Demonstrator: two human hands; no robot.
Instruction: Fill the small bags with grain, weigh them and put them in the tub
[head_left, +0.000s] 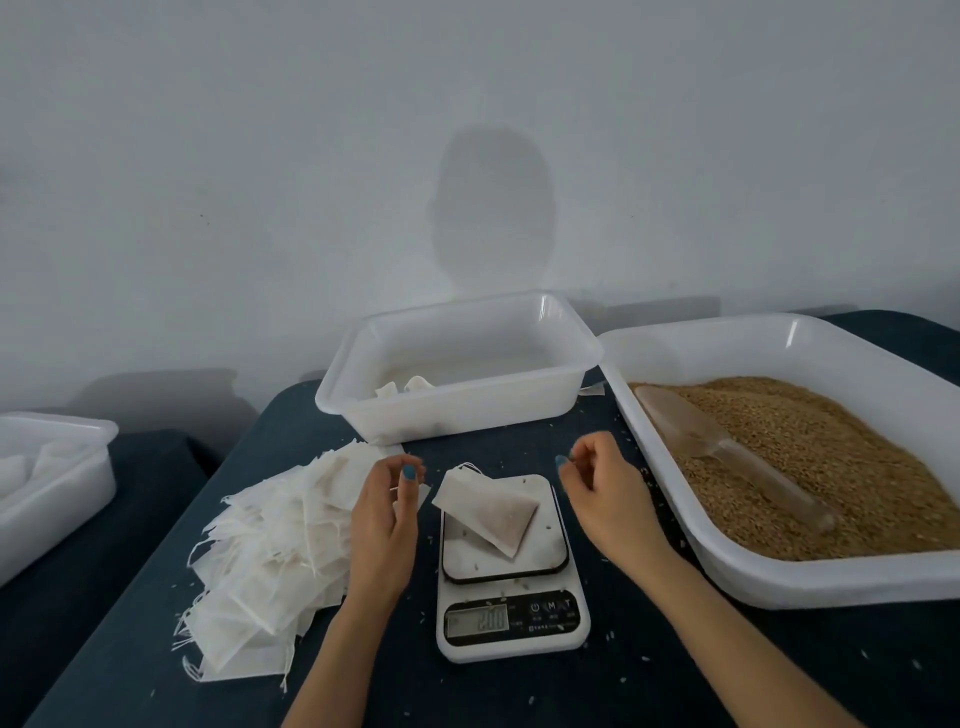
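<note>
A filled small white bag (491, 512) lies tilted on the platform of the white kitchen scale (511, 571), its drawstring end pointing up-left. The scale's display is lit but blurred. My left hand (384, 519) hovers just left of the bag, over the edge of the pile of empty bags (270, 551). Just right of the scale, my right hand (605, 493) hovers above the table. Both hands have loosely curled fingers and hold nothing that I can see. The white tub (467, 410) behind the scale holds a few bags in its left corner.
A large white tray (779, 582) of brown grain stands at the right, with a clear scoop (727, 452) lying in the grain. Another white tub (57, 467) sits at the far left on a lower surface. Loose grains dot the dark blue tabletop.
</note>
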